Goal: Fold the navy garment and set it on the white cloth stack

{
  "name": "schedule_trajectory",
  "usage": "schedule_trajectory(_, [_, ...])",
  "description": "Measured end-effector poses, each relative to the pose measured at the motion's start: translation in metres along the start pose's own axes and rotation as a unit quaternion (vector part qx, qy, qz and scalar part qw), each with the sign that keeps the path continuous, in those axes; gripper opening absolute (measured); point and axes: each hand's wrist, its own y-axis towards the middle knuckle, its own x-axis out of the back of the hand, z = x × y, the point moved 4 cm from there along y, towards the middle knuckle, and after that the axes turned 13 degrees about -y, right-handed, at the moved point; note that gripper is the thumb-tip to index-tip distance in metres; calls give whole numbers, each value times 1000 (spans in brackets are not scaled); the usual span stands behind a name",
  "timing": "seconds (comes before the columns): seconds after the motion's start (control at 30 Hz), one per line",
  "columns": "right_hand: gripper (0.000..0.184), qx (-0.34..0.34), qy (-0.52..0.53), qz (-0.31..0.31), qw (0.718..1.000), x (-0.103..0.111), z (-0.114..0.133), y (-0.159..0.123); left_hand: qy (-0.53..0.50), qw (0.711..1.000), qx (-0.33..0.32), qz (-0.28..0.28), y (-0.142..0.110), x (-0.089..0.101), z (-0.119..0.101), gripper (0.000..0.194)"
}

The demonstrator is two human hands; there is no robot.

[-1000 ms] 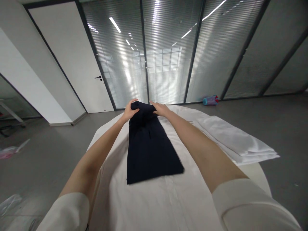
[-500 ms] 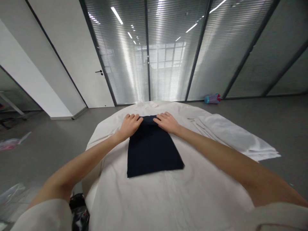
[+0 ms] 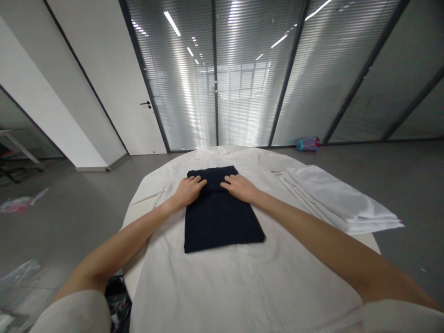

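A folded navy garment lies flat in the middle of a white shirt-like cloth, its far end doubled over. My left hand rests palm down on the folded layer near the far left corner. My right hand lies flat on the same layer, its fingers pointing toward the left hand. Neither hand grips the fabric. Just right of the white cloth is a stack of folded white fabric, which neither hand touches.
The white cloth covers a rounded table, whose edge shows at the right. A black bag sits below the near left edge. Plastic film and a blue-and-pink object lie on the grey floor, before a glass wall with blinds.
The raised far end of the navy garment has come down into a flat fold. Both hands have moved from gripping that end to resting flat on top, slightly nearer me.
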Motion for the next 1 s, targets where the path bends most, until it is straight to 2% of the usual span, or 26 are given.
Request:
schedule_trajectory(0.07, [29, -6, 33, 20, 999, -5, 2, -3, -14, 1000, 1, 7, -2, -1, 0, 33])
schedule_trajectory(0.2, [32, -40, 124, 12, 991, -9, -5, -7, -30, 999, -1, -12, -4, 1, 2, 30])
schedule_trajectory(0.3, [29, -63, 213, 36, 974, -12, -8, -7, -75, 997, -9, 14, -4, 1, 4, 21])
schedule_trajectory(0.33, [28, -78, 232, 37, 969, -11, -9, -6, -93, 995, -7, 21, -3, 3, 6, 23])
schedule_trajectory(0.4, [33, -119, 250, 18, 961, -7, -12, 0, -126, 992, 11, 12, 3, 8, 8, 41])
schedule_trajectory(0.43, [37, -141, 253, 5, 957, -4, -13, 4, -140, 990, 22, -2, 7, 11, 10, 48])
schedule_trajectory(0.5, [43, -177, 259, -17, 949, -1, -12, 14, -165, 985, 31, -42, 16, 13, 10, 49])
schedule_trajectory(0.57, [45, -201, 259, -20, 944, -3, -7, 25, -194, 978, 16, -75, 25, 6, 8, 44])
schedule_trajectory(0.63, [49, -204, 246, 2, 947, -12, 1, 33, -219, 972, 8, -82, 31, -11, 5, 44])
schedule_trajectory(0.73, [62, -174, 231, 78, 954, -31, 13, 38, -251, 966, 45, -39, 33, -43, 7, 52])
schedule_trajectory(0.8, [68, -161, 233, 120, 951, -43, 12, 37, -267, 961, 67, -6, 32, -58, 9, 56])
schedule_trajectory(0.87, [71, -177, 236, 149, 944, -53, 2, 32, -278, 958, 72, 4, 32, -63, 10, 59])
schedule_trajectory(1.0, [72, -244, 256, 187, 917, -72, -26, 14, -311, 948, 65, -6, 33, -58, 16, 60])
